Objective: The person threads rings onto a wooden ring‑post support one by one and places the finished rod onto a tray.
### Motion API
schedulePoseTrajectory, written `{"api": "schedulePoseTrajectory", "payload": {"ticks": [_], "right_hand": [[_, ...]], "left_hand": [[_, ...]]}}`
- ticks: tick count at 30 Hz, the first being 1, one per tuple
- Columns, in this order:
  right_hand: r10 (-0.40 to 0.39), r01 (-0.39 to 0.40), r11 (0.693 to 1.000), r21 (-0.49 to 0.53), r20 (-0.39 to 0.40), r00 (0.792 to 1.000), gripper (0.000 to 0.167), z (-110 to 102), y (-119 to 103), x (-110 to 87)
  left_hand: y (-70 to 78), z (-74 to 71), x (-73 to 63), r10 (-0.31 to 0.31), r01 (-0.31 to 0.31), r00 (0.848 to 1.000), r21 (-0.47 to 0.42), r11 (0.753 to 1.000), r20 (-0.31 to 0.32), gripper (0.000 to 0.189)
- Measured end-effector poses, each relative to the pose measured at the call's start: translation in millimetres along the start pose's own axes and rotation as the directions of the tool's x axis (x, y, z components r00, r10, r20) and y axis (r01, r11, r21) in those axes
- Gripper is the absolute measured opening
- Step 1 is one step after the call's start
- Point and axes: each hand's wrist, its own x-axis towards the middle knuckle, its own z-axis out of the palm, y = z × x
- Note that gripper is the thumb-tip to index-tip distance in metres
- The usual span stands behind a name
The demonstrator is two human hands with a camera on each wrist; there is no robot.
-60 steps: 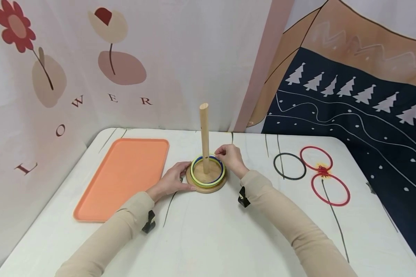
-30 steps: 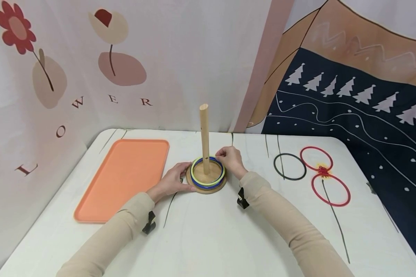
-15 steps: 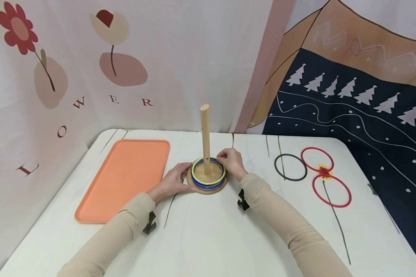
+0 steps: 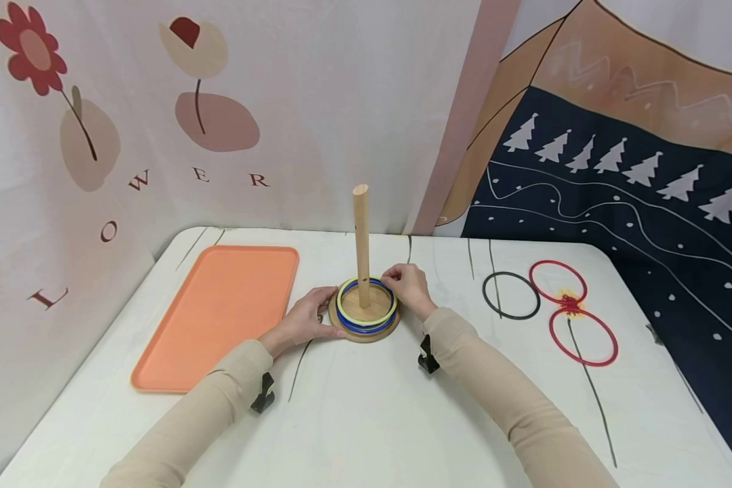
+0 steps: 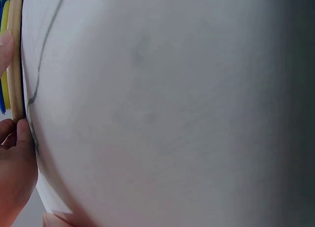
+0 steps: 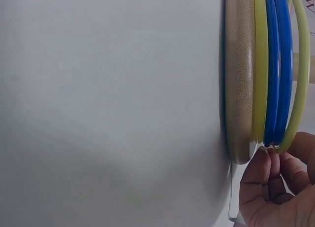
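Note:
A round wooden base point(image 4: 364, 337) with an upright wooden pole point(image 4: 361, 237) stands mid-table. My left hand point(image 4: 307, 315) grips the base's left edge, thumb in front and fingers behind. Around the pole lies a stack of rings. Lowest in the right wrist view is a yellow ring point(image 6: 261, 64), then two blue rings point(image 6: 282, 64) close together. A yellow-green ring point(image 6: 303, 64) is on top, tilted away from them at its far part. At the stack's right rear, my right hand point(image 4: 407, 285) pinches this top ring between thumb and fingertips.
An orange tray point(image 4: 226, 312) lies left of the base. To the right, a black ring point(image 4: 486, 298) and two red rings point(image 4: 614, 339) lie flat on the white table point(image 4: 366, 413). Patterned cloth point(image 4: 317, 122) hangs behind the table.
Over the two seconds my right hand has come down slightly at the stack's rear. Blue now shows below the top yellow-green ring at the front. My left hand stays on the base.

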Motion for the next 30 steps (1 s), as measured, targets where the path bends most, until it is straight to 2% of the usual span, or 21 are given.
{"api": "schedulePoseTrajectory", "payload": {"ticks": [21,30], "right_hand": [[0.027,-0.025,0.999,0.043,-0.043,0.999,0.022,-1.8,3.6,-3.1],[0.055,-0.046,0.984,0.175,-0.050,0.997,0.023,-22.2,6.3,-4.1]], "left_hand": [[-0.3,-0.3,-0.2,0.011,-0.011,1.000,-0.019,1.000,0.002,0.098],[-0.3,-0.4,0.0,0.018,-0.018,1.000,-0.025,1.000,0.003,0.099]]}}
